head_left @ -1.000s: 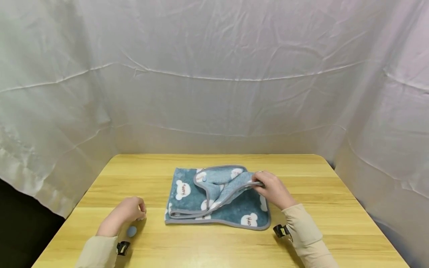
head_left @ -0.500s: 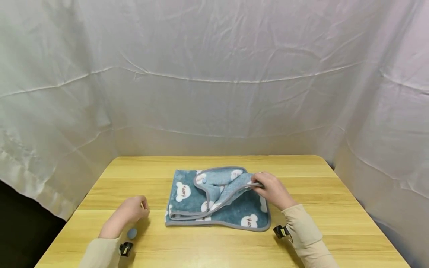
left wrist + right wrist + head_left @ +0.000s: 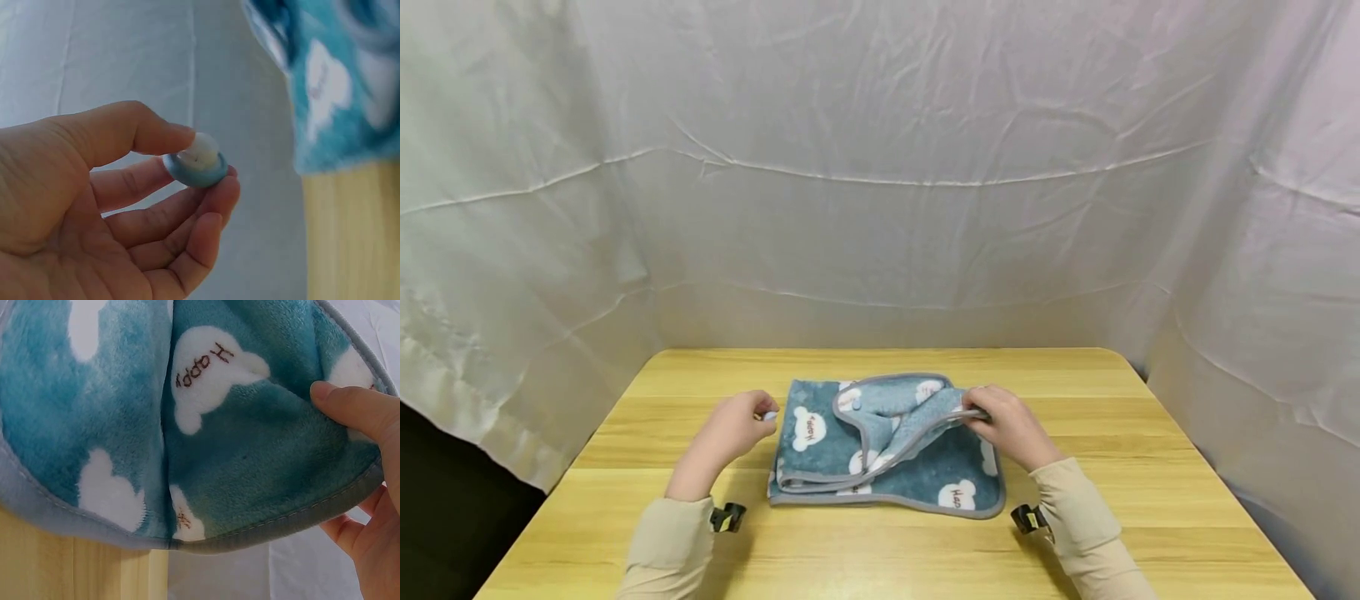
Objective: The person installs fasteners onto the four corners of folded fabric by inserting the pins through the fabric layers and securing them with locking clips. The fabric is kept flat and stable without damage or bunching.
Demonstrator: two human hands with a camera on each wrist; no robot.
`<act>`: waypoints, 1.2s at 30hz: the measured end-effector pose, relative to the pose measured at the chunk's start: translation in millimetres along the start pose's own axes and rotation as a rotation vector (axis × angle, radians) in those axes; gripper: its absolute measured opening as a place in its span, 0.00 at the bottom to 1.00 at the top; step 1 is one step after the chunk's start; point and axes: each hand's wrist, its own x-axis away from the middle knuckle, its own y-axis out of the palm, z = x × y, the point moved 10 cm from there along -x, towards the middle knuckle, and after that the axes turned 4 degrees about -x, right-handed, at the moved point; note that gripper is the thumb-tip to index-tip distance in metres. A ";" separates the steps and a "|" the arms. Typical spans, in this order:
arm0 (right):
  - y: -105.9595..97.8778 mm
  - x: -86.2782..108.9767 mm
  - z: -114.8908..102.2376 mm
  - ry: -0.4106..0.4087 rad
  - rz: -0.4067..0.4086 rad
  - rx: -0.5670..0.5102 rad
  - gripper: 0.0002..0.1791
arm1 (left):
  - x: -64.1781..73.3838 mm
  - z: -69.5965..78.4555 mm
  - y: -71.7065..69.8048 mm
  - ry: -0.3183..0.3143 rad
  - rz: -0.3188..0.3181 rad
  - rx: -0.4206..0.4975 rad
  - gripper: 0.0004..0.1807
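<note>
A folded teal plush blanket lies on the table, with white bear heads, "Happy" lettering and grey edging. Just off its left edge, my left hand pinches a small light-blue button-like disc with a white domed top between thumb and fingers. My right hand grips the blanket's raised upper layer at the right, thumb on the plush face and fingers behind. That layer stands away from the one below. Another small blue disc sits near the edge of the folded-back flap.
The wooden table reaches back to pale hanging curtains, which surround it on three sides. Black wrist cameras are strapped at both sleeves. A dark gap shows past the table's left side.
My left hand has moved right and away from me, up to the blanket's left side. The left sleeve now covers where a blue disc lay on the table. My right hand holds still.
</note>
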 end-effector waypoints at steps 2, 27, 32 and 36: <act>-0.3 0.0 -0.2 -0.002 0.003 0.005 0.14 | -6.7 11.5 -1.0 0.015 0.024 0.033 0.11; -2.2 0.9 -0.9 -0.040 0.032 0.017 0.14 | -68.6 136.8 54.8 0.214 0.071 0.377 0.10; -2.8 1.4 -1.5 -0.050 0.034 0.013 0.14 | -74.0 151.9 70.7 0.251 0.054 0.476 0.12; -3.3 2.0 -2.7 -0.067 0.036 0.012 0.15 | -77.9 161.3 85.3 0.265 0.048 0.553 0.11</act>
